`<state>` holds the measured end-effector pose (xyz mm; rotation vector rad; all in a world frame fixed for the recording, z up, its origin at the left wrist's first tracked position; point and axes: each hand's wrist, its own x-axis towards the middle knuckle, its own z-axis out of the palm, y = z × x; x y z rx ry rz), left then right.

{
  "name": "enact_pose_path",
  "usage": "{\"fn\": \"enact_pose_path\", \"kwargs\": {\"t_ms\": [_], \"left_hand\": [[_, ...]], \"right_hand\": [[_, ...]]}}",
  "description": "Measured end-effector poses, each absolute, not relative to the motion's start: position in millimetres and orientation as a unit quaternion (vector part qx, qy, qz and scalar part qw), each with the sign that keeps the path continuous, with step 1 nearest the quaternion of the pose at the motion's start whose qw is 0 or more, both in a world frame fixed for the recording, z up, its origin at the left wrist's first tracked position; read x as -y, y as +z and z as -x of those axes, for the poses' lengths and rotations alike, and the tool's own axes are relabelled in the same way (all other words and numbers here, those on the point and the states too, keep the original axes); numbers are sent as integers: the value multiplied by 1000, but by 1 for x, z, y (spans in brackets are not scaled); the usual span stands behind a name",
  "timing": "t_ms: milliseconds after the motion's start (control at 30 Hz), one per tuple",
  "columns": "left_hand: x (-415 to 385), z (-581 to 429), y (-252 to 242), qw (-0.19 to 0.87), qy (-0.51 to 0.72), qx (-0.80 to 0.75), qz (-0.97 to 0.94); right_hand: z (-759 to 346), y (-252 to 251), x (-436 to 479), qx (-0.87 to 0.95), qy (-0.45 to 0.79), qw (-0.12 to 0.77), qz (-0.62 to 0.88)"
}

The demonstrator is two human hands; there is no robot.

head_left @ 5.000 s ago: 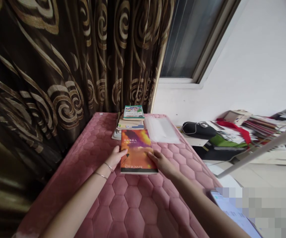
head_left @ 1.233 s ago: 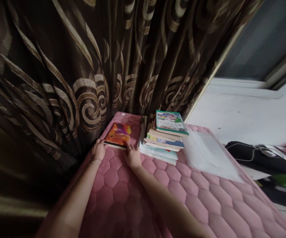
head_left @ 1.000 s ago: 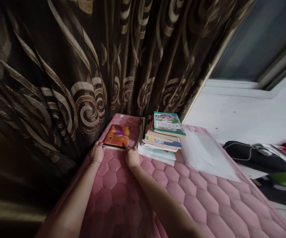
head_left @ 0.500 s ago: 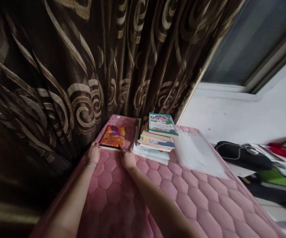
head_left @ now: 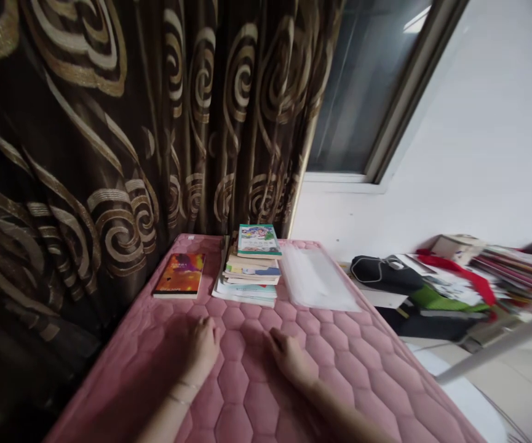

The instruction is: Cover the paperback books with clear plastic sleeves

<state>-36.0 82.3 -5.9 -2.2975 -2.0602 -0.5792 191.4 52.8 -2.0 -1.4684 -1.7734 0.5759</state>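
My left hand (head_left: 203, 344) is over the pink quilted mattress (head_left: 233, 378), its fingers curled in with nothing seen in them. A thin bracelet circles that wrist. To its right, my right hand (head_left: 292, 358) is also loosely closed, apart from any book. Beyond my left hand, an orange and purple book (head_left: 179, 275) lies flat by itself at the left edge. Next to it stands an uneven stack of books (head_left: 250, 271), topped by a green-edged book (head_left: 259, 239) with a colourful cover. Translucent plastic sheets (head_left: 318, 280) lie flat to the right of the stack.
A dark patterned curtain (head_left: 122, 154) hangs along the left and far side. Right of it are a window (head_left: 358, 92) and a white wall (head_left: 468, 147). Lower on the right are a black pouch (head_left: 383, 274), red cloth (head_left: 466, 274), piled papers and a pale pole (head_left: 500, 341).
Both hands have left the orange book and come back toward me, now curled above the mattress. The book stays beside the stack. The view has turned to the right.
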Motion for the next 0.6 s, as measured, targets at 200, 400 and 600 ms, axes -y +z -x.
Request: {"fn": "enact_pose_path", "kwargs": {"t_ms": [200,400,600], "left_hand": [[-57,-5,-24,-48,-255,552,792],[-62,5,-35,-80,-291,542,784],[-65,5,-40,-96,-298,551,773]], "right_hand": [[-242,18,-82,585,289,473,592],[-261,56,-144,531,276,480,641],[-292,76,-185,519,166,413,730]]}}
